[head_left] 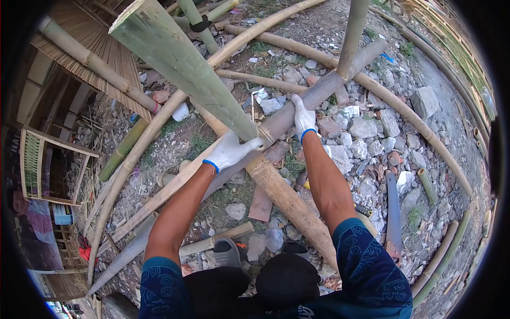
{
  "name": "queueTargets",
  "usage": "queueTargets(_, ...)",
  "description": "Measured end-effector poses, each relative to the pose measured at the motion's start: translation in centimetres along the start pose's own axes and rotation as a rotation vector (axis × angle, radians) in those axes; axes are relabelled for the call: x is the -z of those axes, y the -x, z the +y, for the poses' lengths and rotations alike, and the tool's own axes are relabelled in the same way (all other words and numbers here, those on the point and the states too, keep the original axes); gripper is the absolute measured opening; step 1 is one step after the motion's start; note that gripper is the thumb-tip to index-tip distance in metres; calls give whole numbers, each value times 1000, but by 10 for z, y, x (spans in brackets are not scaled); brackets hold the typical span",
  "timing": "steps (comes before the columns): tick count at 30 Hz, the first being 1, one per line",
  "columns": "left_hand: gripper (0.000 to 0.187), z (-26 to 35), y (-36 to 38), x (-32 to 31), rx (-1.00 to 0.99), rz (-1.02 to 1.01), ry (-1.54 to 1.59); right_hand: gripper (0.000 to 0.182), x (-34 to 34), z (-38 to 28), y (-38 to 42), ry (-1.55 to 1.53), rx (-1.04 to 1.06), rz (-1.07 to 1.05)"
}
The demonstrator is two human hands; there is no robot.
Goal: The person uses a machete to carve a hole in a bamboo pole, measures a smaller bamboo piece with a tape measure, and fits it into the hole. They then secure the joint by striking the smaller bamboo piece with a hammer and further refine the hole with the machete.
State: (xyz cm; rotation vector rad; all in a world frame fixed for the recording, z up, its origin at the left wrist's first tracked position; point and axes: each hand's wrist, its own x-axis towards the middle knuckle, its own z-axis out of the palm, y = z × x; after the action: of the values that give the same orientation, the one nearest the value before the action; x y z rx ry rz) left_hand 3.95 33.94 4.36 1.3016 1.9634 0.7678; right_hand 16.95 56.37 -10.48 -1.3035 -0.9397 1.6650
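Note:
A thick green bamboo pole (186,69) rises toward the upper left, its lower end meeting a grey-brown bamboo pole (324,87) that lies diagonally. My left hand (229,152), in a white glove with a blue cuff, grips the grey-brown pole right beside that joint, thumb at the green pole's foot; its other fingers are mostly hidden. Further along the same pole, my right hand (305,118), gloved alike, is wrapped over its near side. Another upright bamboo pole (353,40) stands on the far end. A pale bamboo pole (292,204) crosses underneath.
A handsaw (393,218) lies on the rubble at the right. Long curved bamboo poles (414,122) cross the ground. Broken stones and a red brick (260,203) surround my feet. A woven frame (33,165) stands at the left, and an animal (406,8) is at the top right.

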Motion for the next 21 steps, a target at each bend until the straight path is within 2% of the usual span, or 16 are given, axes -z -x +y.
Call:
queueTargets(5, 61, -28, 0, -11, -84, 57, -108, 94, 4, -1, -5, 68, -107, -16)
queueTargets(9, 59, -37, -4, -6, -178, 56, -91, 91, 5, -9, 3, 34, -110, -51)
queueTargets(13, 53, -41, -8, -2, -176, 22, -28, 98, 4, -12, 6, 109, -80, -41)
queueTargets(19, 50, -43, -8, -8, -200, 80, 14, 100, 6, -17, 11, 101, -190, -75)
queueTargets(21, 50, -42, -11, -7, -176, 74, 4, 99, 8, -25, 14, 128, -222, -154)
